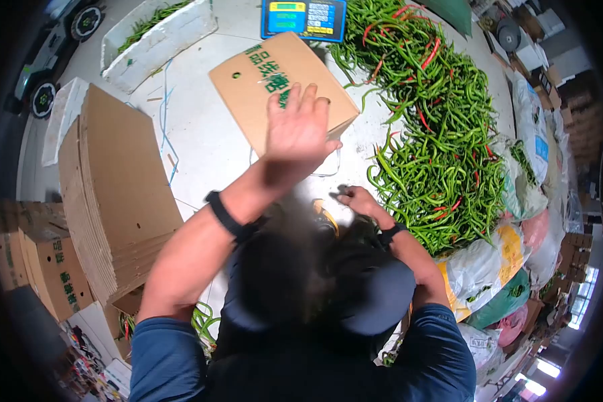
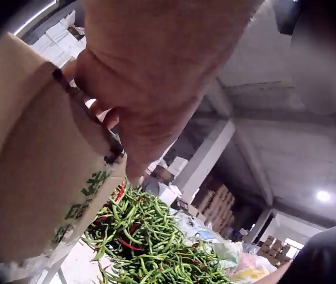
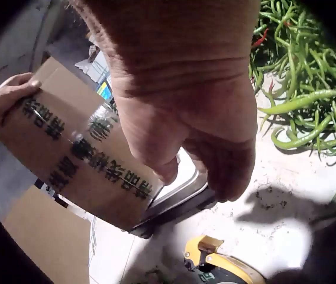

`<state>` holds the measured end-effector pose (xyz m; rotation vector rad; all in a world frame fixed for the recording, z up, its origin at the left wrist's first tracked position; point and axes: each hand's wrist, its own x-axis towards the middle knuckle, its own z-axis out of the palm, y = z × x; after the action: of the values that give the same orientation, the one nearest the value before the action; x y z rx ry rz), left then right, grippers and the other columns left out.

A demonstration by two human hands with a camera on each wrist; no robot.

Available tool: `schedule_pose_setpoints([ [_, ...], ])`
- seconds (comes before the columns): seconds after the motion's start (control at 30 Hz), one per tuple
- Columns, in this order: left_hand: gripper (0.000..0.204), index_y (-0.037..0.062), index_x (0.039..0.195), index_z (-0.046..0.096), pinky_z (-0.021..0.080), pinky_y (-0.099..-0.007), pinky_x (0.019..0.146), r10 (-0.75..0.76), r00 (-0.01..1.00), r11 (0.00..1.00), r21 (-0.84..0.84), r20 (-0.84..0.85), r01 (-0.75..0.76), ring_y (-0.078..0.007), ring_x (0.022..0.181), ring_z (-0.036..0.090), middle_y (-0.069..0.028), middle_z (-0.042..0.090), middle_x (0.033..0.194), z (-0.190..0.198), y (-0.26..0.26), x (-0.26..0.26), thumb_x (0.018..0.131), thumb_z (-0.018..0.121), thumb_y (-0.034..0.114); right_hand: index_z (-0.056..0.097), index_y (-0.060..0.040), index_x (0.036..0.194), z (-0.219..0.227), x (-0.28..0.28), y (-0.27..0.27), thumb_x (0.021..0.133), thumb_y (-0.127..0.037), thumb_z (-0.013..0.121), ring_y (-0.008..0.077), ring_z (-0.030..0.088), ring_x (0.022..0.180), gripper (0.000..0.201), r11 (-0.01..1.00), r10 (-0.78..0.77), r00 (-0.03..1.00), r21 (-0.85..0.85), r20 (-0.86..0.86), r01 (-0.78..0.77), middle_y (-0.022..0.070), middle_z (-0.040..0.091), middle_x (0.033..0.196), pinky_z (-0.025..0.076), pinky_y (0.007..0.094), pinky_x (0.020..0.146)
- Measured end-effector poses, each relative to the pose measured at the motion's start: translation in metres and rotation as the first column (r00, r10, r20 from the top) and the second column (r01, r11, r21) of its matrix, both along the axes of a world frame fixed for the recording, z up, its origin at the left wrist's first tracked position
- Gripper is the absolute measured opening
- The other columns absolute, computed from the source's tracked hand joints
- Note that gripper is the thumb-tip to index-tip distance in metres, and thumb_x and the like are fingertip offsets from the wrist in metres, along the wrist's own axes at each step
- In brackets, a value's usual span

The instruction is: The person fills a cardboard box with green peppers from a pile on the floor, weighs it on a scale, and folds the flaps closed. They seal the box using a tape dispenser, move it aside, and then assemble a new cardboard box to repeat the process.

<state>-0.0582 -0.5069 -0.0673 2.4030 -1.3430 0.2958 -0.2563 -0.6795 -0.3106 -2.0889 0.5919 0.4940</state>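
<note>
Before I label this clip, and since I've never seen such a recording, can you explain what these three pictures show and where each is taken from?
No machine here: a person works with bare hands and wears three cameras. The wide picture comes from the head, looking down; the other two come from the wrists. The left hand rests on top of a brown cardboard box with green printed characters, fingers over its far edge. The right hand hovers low over the white work surface; its fingers curl loosely and I cannot tell whether they hold anything. A yellow and black tool lies just below it. To the right lies a big heap of long green chili peppers with a few red ones. A blue electronic scale sits behind the box, a stack of flattened cardboard to the left.
</note>
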Motion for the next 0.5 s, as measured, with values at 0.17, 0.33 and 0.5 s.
schedule_pose_setpoints([
  [0.17, 0.057, 0.0064, 0.125, 0.059, 0.017, -0.0748, 0.107, 0.174, 0.984, 0.964, 0.197, 0.026, -0.176, -0.0399, 0.144, 0.028, -0.0198, 0.039, 0.151, -0.012, -0.030, 0.000, 0.078, 0.071, 0.037, 0.066, 0.0060, 0.115, 0.042, -0.032, -0.012, 0.090, -0.042, 0.066, 0.0276, 0.068, 0.087, 0.054, 0.999, -0.020, 0.999, -0.035, -0.035, 0.019, 0.0181, 0.072, 0.099, 0.053, 0.0362, 0.081],
  [0.33, 0.049, 0.0034, 0.124, 0.061, 0.016, -0.0749, 0.108, 0.224, 0.974, 0.957, 0.183, 0.035, -0.227, -0.0420, 0.145, 0.026, -0.0209, 0.040, 0.150, -0.006, -0.024, 0.001, 0.081, 0.063, 0.026, 0.064, 0.0101, 0.111, 0.062, -0.099, -0.002, 0.092, -0.027, 0.069, 0.0162, 0.063, 0.073, 0.042, 0.970, -0.235, 0.971, 0.043, -0.050, 0.237, 0.0115, 0.070, 0.089, 0.052, 0.0327, 0.069],
  [0.5, 0.046, 0.0014, 0.115, 0.067, 0.016, -0.0725, 0.110, 0.177, 0.983, 0.977, 0.130, -0.047, -0.170, -0.0386, 0.144, 0.028, -0.0195, 0.041, 0.149, 0.007, 0.001, 0.009, 0.076, 0.069, 0.025, 0.062, 0.0043, 0.113, 0.145, -0.188, 0.064, 0.095, -0.016, 0.061, 0.0134, 0.061, 0.080, 0.027, 0.897, -0.012, 0.663, -0.285, 0.748, 0.337, 0.0057, 0.068, 0.098, 0.051, 0.0300, 0.072],
])
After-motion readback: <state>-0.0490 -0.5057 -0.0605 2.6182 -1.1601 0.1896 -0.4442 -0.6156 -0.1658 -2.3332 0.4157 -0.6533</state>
